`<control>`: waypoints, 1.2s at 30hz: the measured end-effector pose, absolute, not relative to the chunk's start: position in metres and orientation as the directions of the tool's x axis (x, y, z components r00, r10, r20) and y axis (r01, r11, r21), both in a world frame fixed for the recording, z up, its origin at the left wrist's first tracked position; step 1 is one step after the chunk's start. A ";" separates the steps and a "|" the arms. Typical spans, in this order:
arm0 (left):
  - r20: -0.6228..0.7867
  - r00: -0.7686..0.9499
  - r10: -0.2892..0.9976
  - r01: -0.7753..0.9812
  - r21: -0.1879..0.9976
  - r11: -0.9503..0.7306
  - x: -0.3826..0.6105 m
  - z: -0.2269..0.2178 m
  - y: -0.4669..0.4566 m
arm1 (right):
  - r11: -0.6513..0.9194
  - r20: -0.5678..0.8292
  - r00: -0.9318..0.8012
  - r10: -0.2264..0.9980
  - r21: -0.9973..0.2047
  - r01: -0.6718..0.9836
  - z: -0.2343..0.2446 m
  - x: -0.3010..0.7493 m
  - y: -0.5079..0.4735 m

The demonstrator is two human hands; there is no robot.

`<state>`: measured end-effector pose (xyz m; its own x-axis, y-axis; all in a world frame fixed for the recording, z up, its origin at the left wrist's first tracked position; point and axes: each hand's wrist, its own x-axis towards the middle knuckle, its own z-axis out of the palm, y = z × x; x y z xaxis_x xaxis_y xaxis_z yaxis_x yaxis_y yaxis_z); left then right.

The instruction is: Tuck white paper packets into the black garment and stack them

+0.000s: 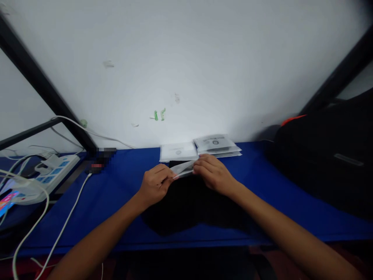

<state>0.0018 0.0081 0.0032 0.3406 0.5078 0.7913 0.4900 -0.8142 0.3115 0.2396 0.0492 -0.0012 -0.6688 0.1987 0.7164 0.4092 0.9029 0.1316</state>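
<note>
Between my two hands is a translucent white plastic bag (184,168), its upper edge pulled slightly apart. My left hand (156,182) pinches the bag's left corner. At its right end the fingers of my right hand (214,174) are closed on the bag. Below the hands a dark black cloth (195,204) lies on the blue table (122,217); its folds are hard to make out. Behind the hands, by the wall, lie a flat white packet (178,151) and a small stack of printed translucent packets (216,144).
A white power strip (55,175) with plugs and white cables (70,221) occupies the left side, near a lit screen (7,202). A large black bag (323,155) stands at the right. Dark metal bars (43,85) slant at both sides before the white wall (204,70).
</note>
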 end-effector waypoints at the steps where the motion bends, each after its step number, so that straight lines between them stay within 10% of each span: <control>1: 0.797 0.326 0.508 0.484 0.320 -0.814 0.000 0.005 0.008 | 0.895 0.713 -0.664 0.225 0.117 0.430 -0.002 0.248 0.053; 14: 0.813 0.326 0.483 0.382 0.354 -0.854 -0.001 0.006 0.008 | 0.809 0.602 -0.642 0.476 -0.012 0.588 -0.022 0.304 0.070; 25: 0.837 0.389 0.385 0.340 0.258 -0.904 0.006 0.001 0.005 | 0.888 0.336 -0.831 0.443 -0.041 0.457 0.005 0.243 0.060; 31: 0.885 0.158 0.438 0.588 0.272 -0.762 0.003 -0.001 0.008 | 0.813 0.513 -0.700 0.497 0.006 0.582 0.034 0.274 0.080; 36: 0.615 0.393 0.683 0.564 0.426 -0.708 0.007 -0.013 0.010 | 0.559 0.642 -0.519 0.564 0.166 0.812 0.031 0.313 0.127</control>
